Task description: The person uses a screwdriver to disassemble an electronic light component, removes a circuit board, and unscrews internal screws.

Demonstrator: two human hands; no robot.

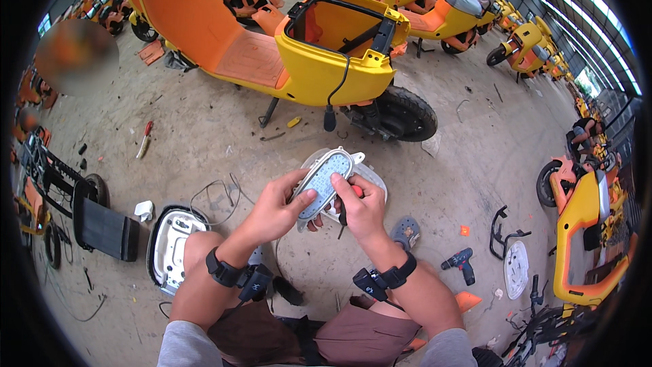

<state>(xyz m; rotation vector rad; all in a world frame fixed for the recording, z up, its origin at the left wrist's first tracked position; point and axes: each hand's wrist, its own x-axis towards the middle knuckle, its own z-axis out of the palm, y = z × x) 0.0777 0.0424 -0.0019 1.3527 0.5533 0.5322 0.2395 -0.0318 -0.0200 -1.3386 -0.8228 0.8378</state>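
Between my two hands is an oval lamp panel with a pale blue face dotted with small lights, tilted and held above the floor. My left hand grips its lower left side, thumb on the face. My right hand presses its thumb on the panel's right part. That same hand also keeps a screwdriver with a red and black handle, its thin shaft pointing down. Behind the panel lies a larger clear and white plastic housing, partly covered by my hands.
A yellow and orange scooter with an open rear compartment stands ahead. A white-lined shell sits by my left knee. A cordless drill, black bracket and white oval plate lie right. Another screwdriver lies left. Someone crouches far right.
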